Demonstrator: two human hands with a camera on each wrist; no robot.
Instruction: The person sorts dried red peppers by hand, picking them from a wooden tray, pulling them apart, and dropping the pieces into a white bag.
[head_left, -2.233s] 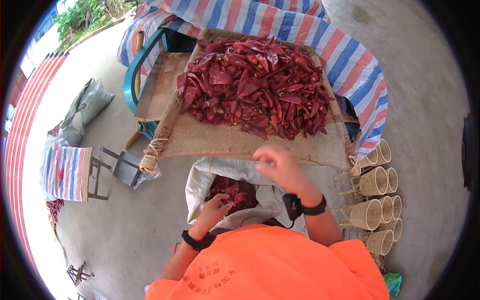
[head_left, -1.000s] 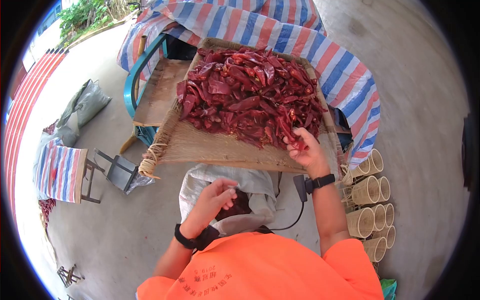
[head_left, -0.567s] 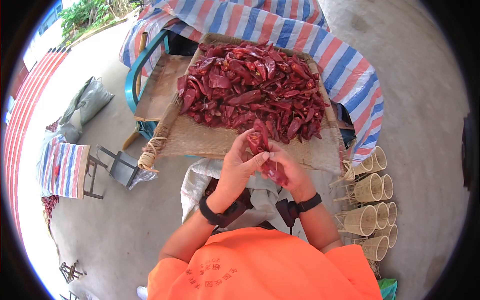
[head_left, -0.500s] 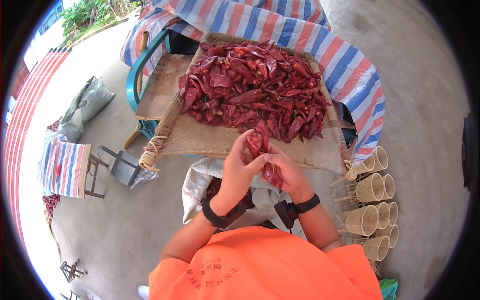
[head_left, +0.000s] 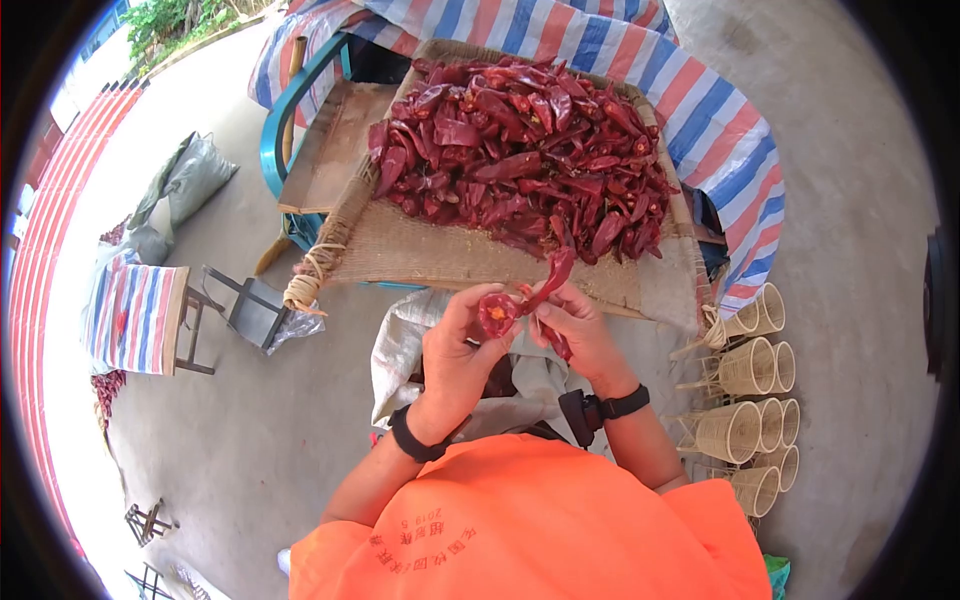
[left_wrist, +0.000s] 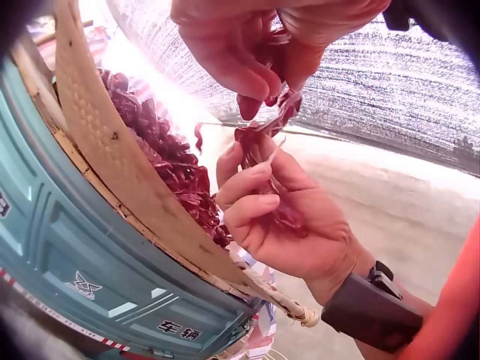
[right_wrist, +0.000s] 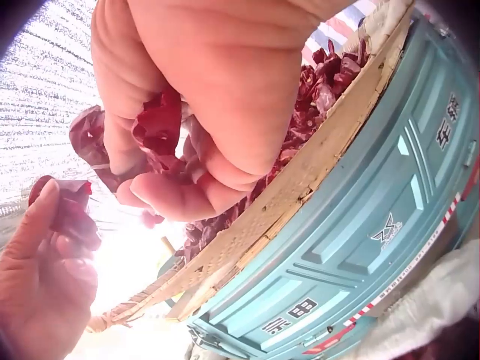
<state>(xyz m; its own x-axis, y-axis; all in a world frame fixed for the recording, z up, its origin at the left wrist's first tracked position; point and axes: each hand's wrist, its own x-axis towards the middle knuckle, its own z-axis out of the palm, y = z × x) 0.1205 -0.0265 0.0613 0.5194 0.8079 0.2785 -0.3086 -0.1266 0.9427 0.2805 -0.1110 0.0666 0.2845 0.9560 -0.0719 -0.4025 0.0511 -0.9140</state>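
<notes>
In the head view the left hand (head_left: 459, 352) pinches a red pepper piece (head_left: 497, 314) with an orange-yellow centre. Close beside it, the right hand (head_left: 585, 335) grips a long dark red pepper (head_left: 556, 275), its upper end standing above the fingers. Both hands are over the front edge of a woven tray (head_left: 430, 262) heaped with red peppers (head_left: 520, 150). In the left wrist view the right hand (left_wrist: 289, 217) has its fingers curled round red pepper. The right wrist view shows the left hand (right_wrist: 45, 277) with a red piece between thumb and fingers. Below the hands lies an open white sack (head_left: 400, 345).
Woven cone-shaped baskets (head_left: 728, 432) stand at the right. A striped sheet (head_left: 700, 110) hangs behind and beside the tray. A black stool (head_left: 255, 312), a striped-covered stand (head_left: 135, 315) and grey sacks (head_left: 198, 180) are on the left. The tray rests on a teal vehicle (left_wrist: 97, 262).
The hands first came together around a pepper taken from the tray. Since then they have parted slightly, with red pepper in each. The left hand now shows a piece with its orange-yellow centre facing up.
</notes>
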